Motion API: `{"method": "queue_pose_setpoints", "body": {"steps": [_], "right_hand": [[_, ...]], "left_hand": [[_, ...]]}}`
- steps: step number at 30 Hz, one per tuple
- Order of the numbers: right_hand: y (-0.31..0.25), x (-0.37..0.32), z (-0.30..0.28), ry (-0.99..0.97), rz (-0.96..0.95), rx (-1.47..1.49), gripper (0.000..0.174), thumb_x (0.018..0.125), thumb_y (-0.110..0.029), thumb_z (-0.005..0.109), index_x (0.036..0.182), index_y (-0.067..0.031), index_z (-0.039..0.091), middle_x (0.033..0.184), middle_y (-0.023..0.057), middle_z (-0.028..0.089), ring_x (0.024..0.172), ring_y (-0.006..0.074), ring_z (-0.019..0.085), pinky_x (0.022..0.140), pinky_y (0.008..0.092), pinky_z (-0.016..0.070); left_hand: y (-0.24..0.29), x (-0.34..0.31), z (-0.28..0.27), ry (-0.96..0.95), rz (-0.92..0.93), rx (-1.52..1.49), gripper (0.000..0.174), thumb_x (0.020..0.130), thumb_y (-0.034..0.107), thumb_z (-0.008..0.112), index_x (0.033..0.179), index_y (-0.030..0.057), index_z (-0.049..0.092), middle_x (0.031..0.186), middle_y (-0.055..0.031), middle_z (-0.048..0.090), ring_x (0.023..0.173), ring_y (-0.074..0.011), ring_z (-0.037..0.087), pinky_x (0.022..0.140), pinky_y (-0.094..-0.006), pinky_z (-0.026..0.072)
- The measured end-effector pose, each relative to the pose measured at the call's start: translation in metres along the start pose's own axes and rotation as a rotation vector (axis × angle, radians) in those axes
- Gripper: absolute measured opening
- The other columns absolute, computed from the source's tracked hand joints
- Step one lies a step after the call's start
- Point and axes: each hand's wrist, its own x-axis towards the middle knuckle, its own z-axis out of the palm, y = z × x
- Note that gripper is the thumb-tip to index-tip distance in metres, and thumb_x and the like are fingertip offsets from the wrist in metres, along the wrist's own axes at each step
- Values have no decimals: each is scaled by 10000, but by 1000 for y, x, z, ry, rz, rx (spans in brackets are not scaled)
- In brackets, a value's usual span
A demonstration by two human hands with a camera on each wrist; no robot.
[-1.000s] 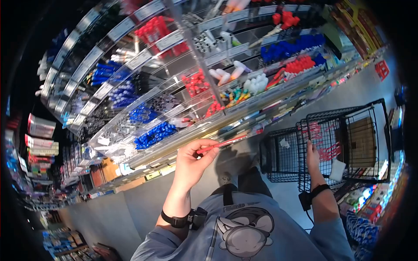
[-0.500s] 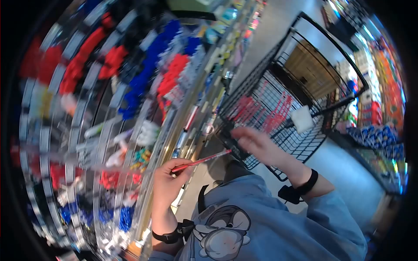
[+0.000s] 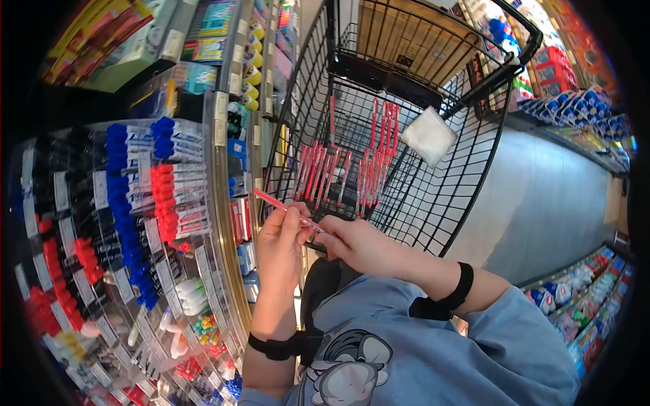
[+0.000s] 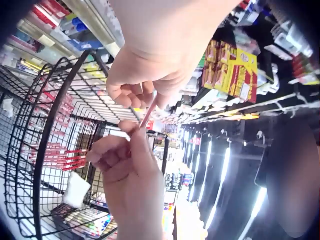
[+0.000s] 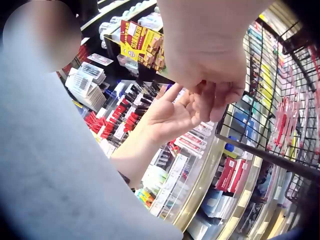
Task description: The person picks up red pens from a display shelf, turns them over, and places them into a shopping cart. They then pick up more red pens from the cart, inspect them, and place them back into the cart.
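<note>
A slim red pen (image 3: 269, 197) slants between both hands in front of the body. My left hand (image 3: 279, 240) pinches it along its length, its red end sticking out past the fingers. At the other end, the thumb and fingers of my right hand (image 3: 355, 245) pinch the pen. In the left wrist view a short stretch of the pen (image 4: 149, 114) shows between the two hands. The right wrist view hides the pen behind the fingers. Just beyond the hands stands a black wire shopping cart (image 3: 467, 179) with several red pens (image 3: 325, 176) inside.
A white square packet (image 3: 430, 137) and a brown panel (image 3: 413, 30) are in the cart. Close on the left, a shelf rack holds blue-capped pens (image 3: 128, 216) and red-capped pens (image 3: 166, 203). Grey floor (image 3: 528, 196) runs to the right, bordered by more stocked shelves (image 3: 582, 304).
The right hand has left the cart and come to the pen, which the left hand alone held before. The view has swung right, bringing the cart in front.
</note>
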Motion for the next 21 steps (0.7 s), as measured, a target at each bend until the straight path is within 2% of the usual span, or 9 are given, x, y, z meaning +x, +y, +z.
{"method": "queue_pose_setpoints", "body": {"steps": [2, 4, 6, 8, 9, 11, 14, 20, 21], "right_hand": [[10, 8, -21, -34, 71, -91, 340, 911, -327, 491, 996, -4, 549, 706, 197, 608, 690, 378, 607, 637, 444, 470], [40, 27, -53, 118, 255, 63, 386, 886, -359, 502, 895, 19, 580, 763, 204, 630, 759, 389, 612, 698, 450, 474], [81, 43, -84, 349, 428, -141, 375, 856, -335, 522, 867, 29, 613, 850, 227, 639, 861, 380, 618, 751, 436, 479], [143, 59, -99, 433, 644, -325, 376, 823, -321, 538, 906, 33, 637, 931, 259, 626, 917, 371, 618, 797, 420, 487], [151, 61, -99, 436, 645, -322, 376, 823, -321, 538, 906, 33, 637, 931, 259, 626, 917, 371, 618, 797, 420, 487], [166, 65, -95, 459, 785, -426, 345, 765, -247, 607, 814, 94, 613, 676, 197, 635, 517, 274, 629, 536, 352, 524], [192, 72, -85, 527, 838, -422, 372, 747, -239, 618, 775, 132, 602, 669, 235, 626, 520, 288, 641, 532, 373, 535], [205, 74, -81, 566, 832, -393, 289, 707, -195, 623, 726, 94, 618, 628, 183, 625, 493, 268, 628, 516, 358, 522], [203, 74, -83, 507, 869, -379, 347, 701, -267, 646, 809, 62, 634, 789, 208, 633, 707, 306, 628, 666, 374, 512]], "left_hand": [[-6, 11, 1, -59, -41, 5, 203, 923, 196, 535, 1020, 28, 593, 864, -25, 603, 764, -95, 578, 717, -256, 518], [-9, 19, -2, -67, -82, 15, 206, 924, 192, 531, 1037, 27, 582, 869, -31, 607, 761, -96, 586, 716, -259, 530], [-9, 22, -1, -64, -116, 33, 227, 928, 186, 523, 1092, 31, 549, 870, -38, 610, 754, -95, 593, 709, -255, 535], [-8, 23, 0, -64, -127, 30, 235, 935, 169, 507, 1136, 49, 517, 868, -42, 610, 738, -91, 589, 696, -252, 542], [-7, 22, -2, -95, -140, 22, 218, 926, 160, 523, 1122, 64, 525, 885, -49, 611, 768, -103, 595, 700, -259, 542], [-5, 22, -5, -119, -155, 20, 204, 917, 151, 539, 1108, 79, 533, 902, -56, 612, 798, -116, 601, 705, -266, 542], [-3, 19, -11, -159, -193, 10, 168, 912, 136, 543, 1066, 69, 526, 918, -72, 616, 809, -137, 618, 694, -270, 552], [-3, 19, -23, -207, -256, -19, 123, 915, 121, 527, 1023, 63, 538, 957, -91, 627, 835, -142, 638, 739, -287, 567], [-3, 19, -24, -204, -256, -19, 123, 915, 121, 527, 1023, 63, 538, 957, -91, 627, 835, -142, 638, 739, -287, 567]]}}
